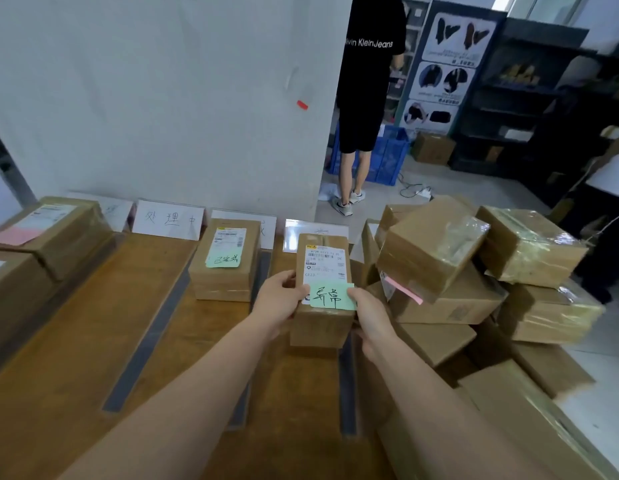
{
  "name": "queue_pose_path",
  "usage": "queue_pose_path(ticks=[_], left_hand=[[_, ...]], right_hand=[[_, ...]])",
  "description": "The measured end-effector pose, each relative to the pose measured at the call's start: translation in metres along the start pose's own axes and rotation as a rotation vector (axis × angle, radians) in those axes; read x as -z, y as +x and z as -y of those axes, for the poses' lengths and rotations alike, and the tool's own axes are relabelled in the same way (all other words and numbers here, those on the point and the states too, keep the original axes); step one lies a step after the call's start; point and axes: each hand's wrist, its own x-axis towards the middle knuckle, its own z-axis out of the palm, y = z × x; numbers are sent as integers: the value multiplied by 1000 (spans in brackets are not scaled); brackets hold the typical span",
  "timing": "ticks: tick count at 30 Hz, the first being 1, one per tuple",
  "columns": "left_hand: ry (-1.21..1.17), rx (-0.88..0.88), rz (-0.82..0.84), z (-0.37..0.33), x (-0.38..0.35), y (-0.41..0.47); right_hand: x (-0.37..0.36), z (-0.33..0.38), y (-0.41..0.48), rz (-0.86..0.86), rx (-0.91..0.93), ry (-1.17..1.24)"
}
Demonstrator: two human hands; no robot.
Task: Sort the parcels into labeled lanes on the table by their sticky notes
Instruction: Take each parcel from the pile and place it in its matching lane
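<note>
Parcel (321, 258), green note (332, 296): my left hand (278, 301) and right hand (370, 317) grip its sides; best set squarely toward far edge of table (93, 341).

A lane card's (291, 237) writing seems hidden behind parcel (320, 323).
</note>
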Motion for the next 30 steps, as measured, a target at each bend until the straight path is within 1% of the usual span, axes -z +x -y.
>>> queue_pose_path(ticks=[4, 10, 20, 26, 30], left_hand=[[21, 25, -32, 3, -9, 36], [63, 73, -56, 7, -15, 88], [150, 80, -47, 19, -14, 160], [281, 45, -51, 27, -15, 186], [422, 7, -53, 29, -19, 190]], right_hand=[[-1, 8, 43, 9, -2, -74], [-14, 11, 95, -14, -51, -74], [-41, 4, 164, -121, -71, -140], [-50, -4, 185, -157, -1, -209], [-54, -8, 188, -178, 65, -329]])
